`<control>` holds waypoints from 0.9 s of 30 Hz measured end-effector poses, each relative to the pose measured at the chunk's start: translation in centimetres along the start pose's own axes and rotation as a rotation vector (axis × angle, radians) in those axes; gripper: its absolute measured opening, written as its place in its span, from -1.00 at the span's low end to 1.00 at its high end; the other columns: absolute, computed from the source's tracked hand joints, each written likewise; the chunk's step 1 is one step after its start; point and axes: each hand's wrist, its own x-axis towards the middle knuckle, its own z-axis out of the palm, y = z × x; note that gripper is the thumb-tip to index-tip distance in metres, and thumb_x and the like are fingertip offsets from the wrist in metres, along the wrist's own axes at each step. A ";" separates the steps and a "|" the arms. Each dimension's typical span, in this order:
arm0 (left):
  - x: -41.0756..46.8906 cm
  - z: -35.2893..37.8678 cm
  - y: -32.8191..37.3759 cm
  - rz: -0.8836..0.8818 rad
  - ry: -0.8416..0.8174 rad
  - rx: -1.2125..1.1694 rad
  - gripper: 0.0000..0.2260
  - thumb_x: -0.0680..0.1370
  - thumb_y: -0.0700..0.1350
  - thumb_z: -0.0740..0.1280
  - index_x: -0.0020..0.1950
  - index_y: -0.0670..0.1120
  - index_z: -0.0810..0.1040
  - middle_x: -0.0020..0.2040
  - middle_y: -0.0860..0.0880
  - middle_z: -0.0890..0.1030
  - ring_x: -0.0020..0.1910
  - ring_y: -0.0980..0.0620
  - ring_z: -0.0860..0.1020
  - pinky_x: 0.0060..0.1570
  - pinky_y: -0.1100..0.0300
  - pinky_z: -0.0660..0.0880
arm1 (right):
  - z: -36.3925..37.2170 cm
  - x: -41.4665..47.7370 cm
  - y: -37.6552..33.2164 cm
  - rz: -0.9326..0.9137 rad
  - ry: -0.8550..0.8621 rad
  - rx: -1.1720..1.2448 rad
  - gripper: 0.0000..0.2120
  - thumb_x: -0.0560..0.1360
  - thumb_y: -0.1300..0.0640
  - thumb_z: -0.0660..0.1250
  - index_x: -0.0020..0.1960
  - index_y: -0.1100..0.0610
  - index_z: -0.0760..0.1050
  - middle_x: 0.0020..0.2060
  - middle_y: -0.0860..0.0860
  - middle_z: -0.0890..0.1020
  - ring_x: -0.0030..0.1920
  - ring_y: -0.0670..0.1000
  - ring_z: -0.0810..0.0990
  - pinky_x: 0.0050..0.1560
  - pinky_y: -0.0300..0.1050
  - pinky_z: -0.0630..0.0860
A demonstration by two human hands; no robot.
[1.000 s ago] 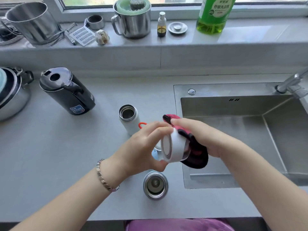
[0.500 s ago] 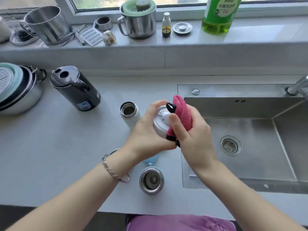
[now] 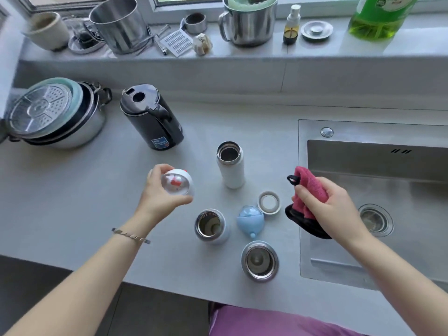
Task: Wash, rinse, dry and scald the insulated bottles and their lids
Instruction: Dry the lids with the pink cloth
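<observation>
My left hand (image 3: 161, 192) grips a white domed lid (image 3: 178, 181) with a red mark, held over the counter's left middle. My right hand (image 3: 324, 207) holds a pink and black cloth (image 3: 309, 187) at the sink's left edge. Three open bottles stand between them: a tall white bottle (image 3: 230, 166), a short white bottle (image 3: 211, 225) and a steel-rimmed bottle (image 3: 260, 260) nearest me. A light blue lid (image 3: 251, 219) and a round white ring lid (image 3: 269, 202) lie on the counter among the bottles.
A black electric kettle (image 3: 151, 117) stands behind the bottles, a lidded steel pot (image 3: 53, 112) at far left. The steel sink (image 3: 378, 190) lies at right. The window ledge carries a steel mug (image 3: 249, 23), steel bucket (image 3: 120, 25), small spray bottle (image 3: 292, 24) and green detergent bottle (image 3: 378, 15).
My hands have come apart. The left hand carried the white lid away to the left, and the right hand drew the cloth off it toward the sink.
</observation>
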 end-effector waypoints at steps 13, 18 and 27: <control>4.2 3.3 -8.8 -0.025 -0.096 0.384 -0.38 0.24 -0.23 0.56 0.23 -0.17 0.41 0.18 -0.12 0.45 0.21 -0.15 0.38 0.08 0.17 0.29 | 0.3 0.7 2.1 0.130 0.035 -0.034 -0.94 0.50 0.19 0.32 -0.09 0.19 0.54 -0.31 0.04 0.62 -0.42 -0.22 0.52 -0.35 -0.47 0.40; 4.0 3.1 -7.1 -0.026 -0.229 0.506 -0.38 0.32 -0.14 0.52 0.32 -0.09 0.38 0.29 -0.09 0.41 0.29 -0.14 0.34 0.23 0.09 0.29 | 1.1 1.2 1.8 0.136 0.006 -0.028 -0.90 0.50 0.17 0.33 -0.07 0.21 0.54 -0.23 0.13 0.66 -0.30 -0.06 0.58 -0.27 -0.35 0.44; -0.4 10.2 4.9 0.410 -0.467 0.648 -0.70 0.52 -0.01 0.31 0.21 -0.09 0.45 0.15 -0.04 0.50 0.16 -0.04 0.48 0.06 0.14 0.41 | -0.4 0.8 2.5 0.136 0.027 0.024 -0.92 0.50 0.18 0.33 -0.08 0.20 0.53 -0.26 0.11 0.64 -0.30 -0.03 0.56 -0.27 -0.34 0.44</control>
